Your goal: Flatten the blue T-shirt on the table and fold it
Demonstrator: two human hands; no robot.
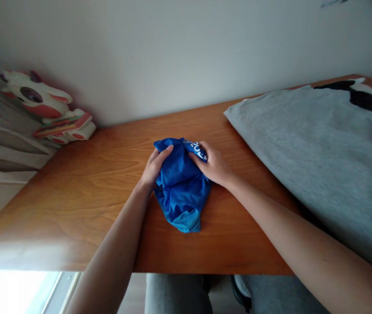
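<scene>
Hands, left [155,168] and right [212,165], pinching bunched blue cloth [181,187] on wooden table [84,183]

1 blue cloth [181,187], 1 grey shirt [319,148], 1 toy [46,107], 2 hands.

The grey garment [319,152] runs off the right edge; its black print is cut off.
</scene>
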